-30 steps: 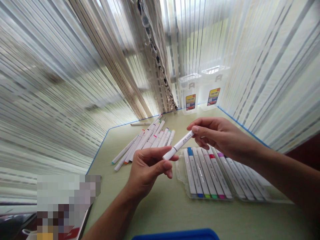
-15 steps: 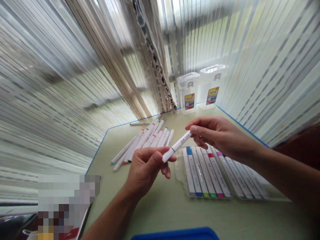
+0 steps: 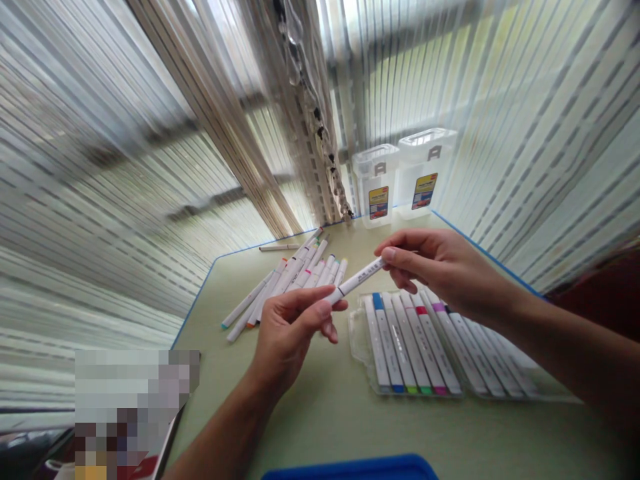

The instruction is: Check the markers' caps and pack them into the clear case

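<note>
The left hand (image 3: 290, 327) has come up a bit from half a second ago, so its thumb and finger cover the near end of the pen (image 3: 360, 277), which now lies flatter. The right hand (image 3: 435, 267) has hardly moved. Each hand pinches one end, thumb against fingers, and the pen is up in the air, just behind the left corner of the clear case (image 3: 358, 347). I think it's light, stiff and smooth, so it might roll or slip, but its bare middle looks good to hold too. I count six pens (image 3: 410, 340) in the case's left part and at least four in the right part, where an arm may hide more. Left of the case lie over ten loose pens (image 3: 273, 290), too jumbled to count. Two clear boxes (image 3: 416, 160) stand behind the case.
</note>
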A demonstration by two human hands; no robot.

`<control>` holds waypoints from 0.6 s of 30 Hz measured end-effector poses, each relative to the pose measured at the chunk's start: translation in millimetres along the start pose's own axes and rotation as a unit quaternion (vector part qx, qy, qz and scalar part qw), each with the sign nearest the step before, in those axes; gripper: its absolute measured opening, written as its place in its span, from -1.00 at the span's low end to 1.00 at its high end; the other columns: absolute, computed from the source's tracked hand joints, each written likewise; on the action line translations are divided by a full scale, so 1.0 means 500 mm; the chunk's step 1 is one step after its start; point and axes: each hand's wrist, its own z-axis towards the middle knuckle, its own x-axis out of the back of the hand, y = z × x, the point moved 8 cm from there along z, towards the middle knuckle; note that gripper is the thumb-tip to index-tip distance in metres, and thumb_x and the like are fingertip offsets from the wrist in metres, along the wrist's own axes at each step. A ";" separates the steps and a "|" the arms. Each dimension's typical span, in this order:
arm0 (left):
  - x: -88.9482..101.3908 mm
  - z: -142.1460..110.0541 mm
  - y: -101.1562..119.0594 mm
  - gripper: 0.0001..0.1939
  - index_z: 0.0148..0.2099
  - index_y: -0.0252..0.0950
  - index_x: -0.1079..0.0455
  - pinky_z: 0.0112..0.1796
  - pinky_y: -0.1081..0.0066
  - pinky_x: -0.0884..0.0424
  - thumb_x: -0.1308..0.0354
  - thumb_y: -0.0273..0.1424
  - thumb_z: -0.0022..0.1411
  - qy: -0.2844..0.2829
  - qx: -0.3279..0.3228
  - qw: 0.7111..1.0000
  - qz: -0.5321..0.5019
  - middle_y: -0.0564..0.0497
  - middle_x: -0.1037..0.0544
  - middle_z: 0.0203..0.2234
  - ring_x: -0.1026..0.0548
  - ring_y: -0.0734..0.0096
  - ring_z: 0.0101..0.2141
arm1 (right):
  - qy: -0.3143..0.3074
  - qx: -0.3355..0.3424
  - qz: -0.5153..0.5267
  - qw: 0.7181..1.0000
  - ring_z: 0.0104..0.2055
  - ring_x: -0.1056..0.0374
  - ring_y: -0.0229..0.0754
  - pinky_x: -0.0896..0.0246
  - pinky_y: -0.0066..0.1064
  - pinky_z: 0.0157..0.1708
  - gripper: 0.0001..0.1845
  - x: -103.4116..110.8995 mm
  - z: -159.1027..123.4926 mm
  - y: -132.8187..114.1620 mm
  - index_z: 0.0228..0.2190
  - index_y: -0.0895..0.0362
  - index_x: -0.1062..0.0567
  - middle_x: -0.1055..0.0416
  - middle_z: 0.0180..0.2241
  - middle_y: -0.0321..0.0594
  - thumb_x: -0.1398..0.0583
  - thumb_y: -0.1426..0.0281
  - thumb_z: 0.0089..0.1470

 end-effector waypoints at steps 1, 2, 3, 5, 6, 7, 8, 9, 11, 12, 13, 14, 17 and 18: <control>0.002 0.002 0.000 -0.85 -0.21 -0.28 -0.67 -0.53 0.53 -0.51 -0.38 -0.45 0.12 0.009 0.001 1.000 -0.002 -0.15 -0.70 -0.41 -0.47 0.58 -0.61 | 0.004 0.004 -0.010 1.000 -0.62 -0.25 -0.37 -0.16 -0.52 -0.62 -0.85 0.001 -0.001 -0.003 -0.39 0.21 -0.54 -0.36 -0.63 -0.34 -0.25 0.37 0.16; 0.004 0.003 -0.002 -0.86 -0.21 -0.29 -0.67 -0.54 0.53 -0.51 -0.36 -0.45 0.13 0.016 0.004 1.000 -0.003 -0.15 -0.69 -0.41 -0.46 0.58 -0.61 | 0.007 0.008 -0.018 1.000 -0.62 -0.26 -0.37 -0.16 -0.53 -0.63 -0.85 0.002 -0.002 -0.005 -0.39 0.20 -0.54 -0.36 -0.64 -0.34 -0.25 0.37 0.16; 0.007 0.005 -0.003 -0.87 -0.22 -0.31 -0.67 -0.55 0.52 -0.50 -0.35 -0.44 0.15 0.024 0.007 1.000 -0.003 -0.15 -0.69 -0.41 -0.46 0.57 -0.61 | 0.009 0.012 -0.024 1.000 -0.62 -0.26 -0.37 -0.16 -0.53 -0.63 -0.85 0.002 -0.003 -0.008 -0.40 0.20 -0.54 -0.36 -0.64 -0.34 -0.26 0.37 0.15; 0.013 0.007 -0.008 -0.87 -0.22 -0.33 -0.66 -0.55 0.50 -0.50 -0.33 -0.42 0.18 0.039 0.010 0.999 0.000 -0.15 -0.69 -0.41 -0.46 0.55 -0.61 | 0.010 0.017 -0.031 0.999 -0.62 -0.26 -0.37 -0.16 -0.53 -0.64 -0.85 0.002 -0.005 -0.012 -0.40 0.20 -0.54 -0.36 -0.64 -0.34 -0.26 0.37 0.15; 0.016 0.008 -0.009 -0.85 -0.22 -0.34 -0.66 -0.55 0.50 -0.50 -0.32 -0.40 0.20 0.044 0.011 0.999 0.002 -0.16 -0.68 -0.41 -0.47 0.54 -0.61 | 0.011 0.018 -0.034 0.999 -0.62 -0.26 -0.37 -0.16 -0.53 -0.64 -0.85 0.001 -0.005 -0.013 -0.40 0.20 -0.54 -0.36 -0.64 -0.33 -0.26 0.36 0.15; 0.017 0.008 -0.011 -0.84 -0.21 -0.35 -0.66 -0.55 0.49 -0.50 -0.31 -0.38 0.21 0.045 0.010 0.999 0.004 -0.16 -0.68 -0.41 -0.47 0.54 -0.61 | 0.011 0.019 -0.036 0.999 -0.62 -0.26 -0.36 -0.16 -0.53 -0.64 -0.84 0.001 -0.005 -0.013 -0.40 0.20 -0.54 -0.36 -0.64 -0.33 -0.26 0.36 0.15; 0.017 0.008 -0.011 -0.84 -0.21 -0.34 -0.66 -0.54 0.49 -0.50 -0.30 -0.37 0.22 0.043 0.007 0.999 0.006 -0.16 -0.68 -0.41 -0.47 0.54 -0.60 | 0.012 0.019 -0.037 0.999 -0.63 -0.26 -0.36 -0.16 -0.53 -0.64 -0.84 0.001 -0.005 -0.013 -0.40 0.20 -0.54 -0.36 -0.64 -0.33 -0.26 0.35 0.15; 0.016 0.007 -0.010 -0.84 -0.20 -0.34 -0.66 -0.53 0.49 -0.51 -0.30 -0.37 0.23 0.038 0.002 0.999 0.009 -0.15 -0.68 -0.40 -0.48 0.54 -0.59 | 0.015 0.018 -0.037 0.999 -0.63 -0.26 -0.36 -0.15 -0.53 -0.65 -0.84 0.002 -0.004 -0.012 -0.39 0.20 -0.55 -0.36 -0.64 -0.33 -0.27 0.35 0.15; 0.013 0.005 -0.008 -0.84 -0.17 -0.31 -0.66 -0.51 0.50 -0.51 -0.32 -0.40 0.22 0.024 -0.008 0.999 0.020 -0.14 -0.69 -0.37 -0.48 0.55 -0.57 | 0.020 0.017 -0.032 0.999 -0.63 -0.25 -0.36 -0.15 -0.53 -0.65 -0.84 0.004 -0.003 -0.011 -0.39 0.20 -0.55 -0.36 -0.64 -0.33 -0.27 0.35 0.14; 0.012 0.004 -0.006 -0.84 -0.15 -0.29 -0.66 -0.50 0.51 -0.50 -0.33 -0.41 0.20 0.017 -0.012 0.999 0.029 -0.13 -0.69 -0.35 -0.49 0.56 -0.57 | 0.022 0.016 -0.026 0.999 -0.63 -0.25 -0.37 -0.15 -0.53 -0.65 -0.84 0.004 -0.002 -0.009 -0.39 0.20 -0.55 -0.36 -0.63 -0.33 -0.28 0.35 0.14; 0.011 0.002 -0.005 -0.82 -0.13 -0.27 -0.65 -0.49 0.53 -0.50 -0.34 -0.43 0.19 0.011 -0.015 0.999 0.038 -0.13 -0.69 -0.34 -0.49 0.57 -0.56 | 0.024 0.015 -0.019 0.999 -0.63 -0.25 -0.37 -0.15 -0.54 -0.65 -0.84 0.005 -0.002 -0.008 -0.39 0.20 -0.55 -0.37 -0.63 -0.33 -0.28 0.35 0.14; 0.010 0.000 -0.005 -0.80 -0.11 -0.25 -0.65 -0.48 0.54 -0.50 -0.36 -0.45 0.18 0.005 -0.017 0.999 0.047 -0.12 -0.70 -0.32 -0.50 0.58 -0.56 | 0.025 0.015 -0.011 1.000 -0.63 -0.25 -0.38 -0.15 -0.54 -0.66 -0.84 0.006 -0.001 -0.007 -0.39 0.20 -0.55 -0.37 -0.62 -0.33 -0.28 0.35 0.14; 0.009 -0.003 -0.005 -0.75 -0.08 -0.22 -0.64 -0.46 0.55 -0.50 -0.38 -0.47 0.16 -0.013 -0.018 0.998 0.053 -0.11 -0.70 -0.31 -0.52 0.58 -0.55 | 0.023 0.012 0.009 1.000 -0.64 -0.24 -0.39 -0.14 -0.54 -0.66 -0.85 0.008 -0.002 -0.004 -0.39 0.21 -0.56 -0.37 -0.61 -0.34 -0.30 0.35 0.14; 0.007 -0.003 -0.005 -0.75 -0.08 -0.21 -0.64 -0.46 0.54 -0.51 -0.38 -0.47 0.15 -0.021 -0.019 0.998 0.047 -0.11 -0.70 -0.30 -0.52 0.58 -0.55 | 0.021 0.010 0.018 1.000 -0.63 -0.24 -0.39 -0.14 -0.54 -0.65 -0.85 0.008 -0.002 -0.003 -0.39 0.21 -0.56 -0.37 -0.60 -0.34 -0.30 0.36 0.14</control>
